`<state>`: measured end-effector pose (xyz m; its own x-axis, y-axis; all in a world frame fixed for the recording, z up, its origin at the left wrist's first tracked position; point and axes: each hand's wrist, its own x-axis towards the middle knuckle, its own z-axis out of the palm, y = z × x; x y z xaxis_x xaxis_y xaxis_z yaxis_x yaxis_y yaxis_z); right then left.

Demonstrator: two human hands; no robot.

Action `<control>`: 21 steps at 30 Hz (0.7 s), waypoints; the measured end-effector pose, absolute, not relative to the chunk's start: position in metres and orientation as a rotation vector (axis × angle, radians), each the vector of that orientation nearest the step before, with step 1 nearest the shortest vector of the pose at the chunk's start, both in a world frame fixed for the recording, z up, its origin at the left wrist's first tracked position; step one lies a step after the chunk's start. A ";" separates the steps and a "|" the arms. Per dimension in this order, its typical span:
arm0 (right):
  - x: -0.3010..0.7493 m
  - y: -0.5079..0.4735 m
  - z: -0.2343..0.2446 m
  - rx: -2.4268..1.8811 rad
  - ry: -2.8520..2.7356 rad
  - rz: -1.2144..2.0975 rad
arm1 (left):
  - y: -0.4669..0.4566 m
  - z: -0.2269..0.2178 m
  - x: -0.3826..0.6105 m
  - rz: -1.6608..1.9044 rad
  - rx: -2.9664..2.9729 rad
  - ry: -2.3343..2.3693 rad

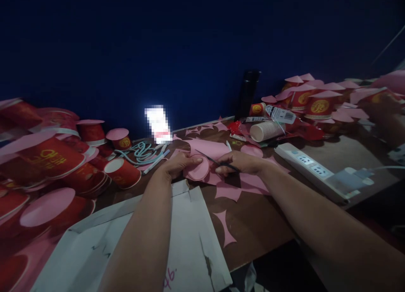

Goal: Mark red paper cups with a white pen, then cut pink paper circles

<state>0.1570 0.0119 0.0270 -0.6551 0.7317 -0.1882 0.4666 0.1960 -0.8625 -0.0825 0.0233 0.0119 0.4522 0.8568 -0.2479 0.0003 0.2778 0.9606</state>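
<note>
My left hand (180, 162) pinches a round pink paper disc (198, 170) at its left edge, fingers closed on it. My right hand (240, 162) is closed around dark scissors (215, 161), whose blades point left and up across the disc. Both hands rest over a brown table (259, 224), on a larger pink paper sheet (209, 148). Pointed pink offcuts (225, 226) lie just below the hands.
Red paper cups, several capped with pink discs, pile up at the left (53, 157) and back right (318, 104). A white power strip (311, 167) lies right. White torn paper (186, 241) lies near me. A black bottle (248, 94) and white cup stack (265, 131) stand behind.
</note>
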 end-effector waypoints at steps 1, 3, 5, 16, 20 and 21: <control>0.157 0.012 0.027 -1.143 -2.208 1.439 | 0.023 0.012 -0.082 0.706 1.149 0.945; 0.156 0.011 0.027 -1.142 -2.193 1.446 | 0.023 0.013 -0.082 0.702 1.147 0.953; 0.156 0.011 0.027 -1.141 -2.165 1.461 | 0.023 0.013 -0.081 0.693 1.138 0.957; 0.156 0.011 0.024 -1.139 -2.178 1.426 | 0.029 0.008 -0.082 0.802 1.120 0.956; 0.155 0.010 0.024 -1.131 -2.170 1.445 | 0.030 0.007 -0.083 0.802 1.106 0.989; 0.155 0.010 0.024 -1.133 -2.169 1.444 | 0.030 0.007 -0.083 0.798 1.099 0.987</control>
<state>0.1550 0.0100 0.0237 -0.6446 0.7453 -0.1703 0.4447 0.1843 -0.8765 -0.0831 0.0298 0.0066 0.3664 0.8990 -0.2398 -0.0465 0.2751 0.9603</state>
